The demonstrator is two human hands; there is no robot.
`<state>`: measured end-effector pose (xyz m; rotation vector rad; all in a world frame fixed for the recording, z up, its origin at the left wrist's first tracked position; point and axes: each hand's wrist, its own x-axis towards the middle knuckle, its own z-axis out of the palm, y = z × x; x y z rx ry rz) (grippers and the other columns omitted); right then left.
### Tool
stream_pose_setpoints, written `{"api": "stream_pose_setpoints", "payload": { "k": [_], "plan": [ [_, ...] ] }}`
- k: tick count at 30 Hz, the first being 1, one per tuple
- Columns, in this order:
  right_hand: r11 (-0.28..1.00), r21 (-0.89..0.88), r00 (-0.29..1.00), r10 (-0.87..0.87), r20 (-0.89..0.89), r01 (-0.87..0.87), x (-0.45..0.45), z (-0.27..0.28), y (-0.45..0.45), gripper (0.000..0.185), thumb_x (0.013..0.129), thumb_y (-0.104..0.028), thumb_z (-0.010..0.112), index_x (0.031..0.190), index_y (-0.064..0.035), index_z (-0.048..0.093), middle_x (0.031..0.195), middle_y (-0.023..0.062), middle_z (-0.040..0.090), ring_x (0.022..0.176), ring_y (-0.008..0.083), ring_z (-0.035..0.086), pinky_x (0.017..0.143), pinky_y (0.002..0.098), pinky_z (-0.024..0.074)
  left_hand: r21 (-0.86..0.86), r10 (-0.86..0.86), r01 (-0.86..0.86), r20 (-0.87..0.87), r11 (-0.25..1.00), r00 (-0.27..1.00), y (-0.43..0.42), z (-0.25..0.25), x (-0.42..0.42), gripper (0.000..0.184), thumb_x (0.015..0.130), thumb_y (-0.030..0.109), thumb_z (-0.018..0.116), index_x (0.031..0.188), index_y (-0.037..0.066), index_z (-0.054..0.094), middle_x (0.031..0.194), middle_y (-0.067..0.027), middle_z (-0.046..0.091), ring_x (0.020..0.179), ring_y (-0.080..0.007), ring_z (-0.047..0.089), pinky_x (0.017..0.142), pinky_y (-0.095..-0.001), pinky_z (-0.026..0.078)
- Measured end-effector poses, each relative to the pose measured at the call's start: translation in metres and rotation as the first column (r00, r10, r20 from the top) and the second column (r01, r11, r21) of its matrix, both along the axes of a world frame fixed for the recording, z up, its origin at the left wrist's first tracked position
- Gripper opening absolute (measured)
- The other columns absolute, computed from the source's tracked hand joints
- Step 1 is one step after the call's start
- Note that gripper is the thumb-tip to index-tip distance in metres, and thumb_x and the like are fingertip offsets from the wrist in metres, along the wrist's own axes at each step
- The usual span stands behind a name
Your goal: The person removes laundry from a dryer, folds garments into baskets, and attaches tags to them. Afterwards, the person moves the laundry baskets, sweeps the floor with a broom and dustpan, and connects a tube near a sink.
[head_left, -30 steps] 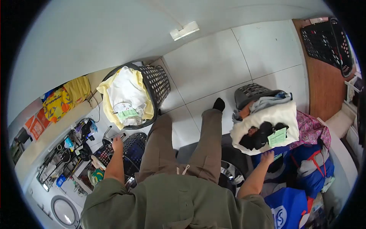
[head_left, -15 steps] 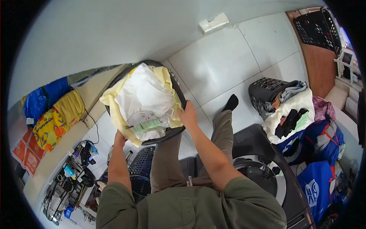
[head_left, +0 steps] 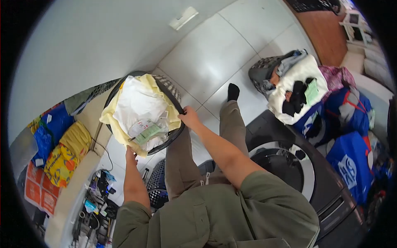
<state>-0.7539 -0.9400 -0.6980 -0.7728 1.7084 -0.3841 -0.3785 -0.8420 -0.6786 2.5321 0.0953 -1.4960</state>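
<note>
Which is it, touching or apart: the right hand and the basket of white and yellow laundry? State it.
Touching: the head view shows the right hand gripping the dark rim of the basket, with no gap between.

There are two hands point(head_left: 131, 156) point(head_left: 190, 118) — two green labels point(head_left: 147, 134) point(head_left: 311, 91)

Looks like a laundry area, in either a home or a shop. Has a dark front-loading machine point(head_left: 264, 128) with a round glass door point(head_left: 275, 167), black perforated plastic baskets point(head_left: 171, 89) heaped with clothes point(head_left: 140, 99), and white floor tiles point(head_left: 202, 53).
</note>
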Motion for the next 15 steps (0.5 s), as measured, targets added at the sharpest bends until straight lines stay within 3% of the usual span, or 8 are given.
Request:
{"api": "stream_pose_setpoints", "payload": {
  "k": [1, 3, 5, 6, 8, 12, 14, 15],
  "plan": [
    [0.989, 0.054, 0.99, -0.138, 0.011, 0.137, 0.006, -0.004, 0.015, 0.037, 0.066, -0.022, 0.063, 0.094, -0.0032, 0.048, 0.084, 0.0113, 0.058, 0.074, 0.0273, 0.057, 0.062, 0.037, 0.0443, -0.012, 0.019, -0.018, 0.043, 1.0, 0.999, -0.007, 0.004, -0.002, 0.072, 0.076, 0.066, 0.029, 0.127, 0.015, 0.03, 0.131, -0.0052, 0.032, 0.121, -0.0327, 0.026, 0.091, -0.0596, 0.007],
    [0.804, 0.537, 0.839, -0.46, 0.29, 0.255, 0.013, -0.011, 0.044, 0.031, 0.069, -0.025, 0.062, 0.091, -0.0081, 0.047, 0.086, 0.0095, 0.055, 0.083, 0.0263, 0.054, 0.065, 0.0381, 0.043, -0.052, 0.012, -0.011, 0.008, 0.999, 1.0, -0.023, 0.006, 0.007, 0.071, 0.076, 0.066, 0.029, 0.128, 0.017, 0.029, 0.132, -0.0047, 0.03, 0.121, -0.0311, 0.026, 0.091, -0.0589, 0.008],
    [0.709, 0.656, 0.718, -0.596, 0.36, 0.259, 0.033, 0.01, 0.078, 0.027, 0.073, -0.027, 0.061, 0.089, -0.0129, 0.044, 0.09, 0.0073, 0.051, 0.09, 0.0249, 0.049, 0.068, 0.039, 0.0397, -0.06, -0.048, 0.047, -0.028, 0.997, 0.998, -0.043, 0.012, 0.018, 0.066, 0.079, 0.061, 0.028, 0.129, 0.018, 0.028, 0.13, -0.0026, 0.035, 0.119, -0.0248, 0.031, 0.09, -0.0548, 0.014],
    [0.713, 0.654, 0.716, -0.593, 0.369, 0.254, 0.046, 0.015, 0.093, 0.027, 0.073, -0.027, 0.061, 0.089, -0.0129, 0.044, 0.09, 0.0073, 0.051, 0.09, 0.0249, 0.049, 0.068, 0.039, 0.0397, -0.065, -0.048, 0.047, -0.02, 0.997, 0.999, -0.051, 0.01, 0.024, 0.066, 0.079, 0.061, 0.028, 0.129, 0.018, 0.028, 0.13, -0.0026, 0.035, 0.119, -0.0248, 0.031, 0.09, -0.0548, 0.014],
    [0.614, 0.755, 0.553, -0.721, 0.417, 0.23, 0.078, 0.008, 0.121, 0.029, 0.076, -0.028, 0.058, 0.095, -0.0152, 0.041, 0.097, 0.0074, 0.048, 0.097, 0.0236, 0.045, 0.073, 0.0406, 0.0372, -0.233, -0.183, 0.19, 0.052, 0.954, 0.982, -0.069, 0.005, 0.038, 0.066, 0.079, 0.061, 0.029, 0.129, 0.018, 0.027, 0.13, -0.0026, 0.035, 0.118, -0.0253, 0.032, 0.089, -0.0539, 0.015],
    [0.567, 0.749, 0.407, -0.809, 0.425, 0.343, 0.12, 0.007, 0.13, 0.028, 0.08, -0.027, 0.054, 0.1, -0.0164, 0.038, 0.096, 0.0056, 0.051, 0.094, 0.0227, 0.048, 0.078, 0.0422, 0.0347, -0.28, -0.203, 0.189, -0.02, 0.941, 0.979, -0.114, 0.008, 0.058, 0.061, 0.08, 0.058, 0.032, 0.127, 0.017, 0.032, 0.128, -0.002, 0.036, 0.113, -0.0248, 0.036, 0.089, -0.0494, 0.024],
    [0.499, 0.696, 0.181, -0.858, 0.481, 0.517, 0.129, 0.002, 0.131, 0.025, 0.081, -0.027, 0.051, 0.1, -0.0167, 0.039, 0.096, 0.0032, 0.051, 0.089, 0.0186, 0.047, 0.08, 0.0433, 0.0327, -0.29, -0.21, 0.189, -0.042, 0.938, 0.977, -0.128, 0.01, 0.063, 0.06, 0.081, 0.057, 0.033, 0.126, 0.017, 0.033, 0.127, -0.0022, 0.036, 0.111, -0.0249, 0.038, 0.089, -0.0473, 0.028],
    [0.476, 0.722, 0.102, -0.862, 0.497, 0.502, 0.127, -0.001, 0.133, 0.021, 0.082, -0.021, 0.049, 0.099, -0.0161, 0.039, 0.091, 0.002, 0.053, 0.086, 0.0163, 0.049, 0.079, 0.0416, 0.0338, -0.27, -0.235, 0.209, -0.065, 0.94, 0.97, -0.133, 0.014, 0.063, 0.061, 0.081, 0.057, 0.034, 0.127, 0.017, 0.03, 0.128, -0.0048, 0.035, 0.111, -0.0262, 0.038, 0.088, -0.0447, 0.03]
  ]
}}
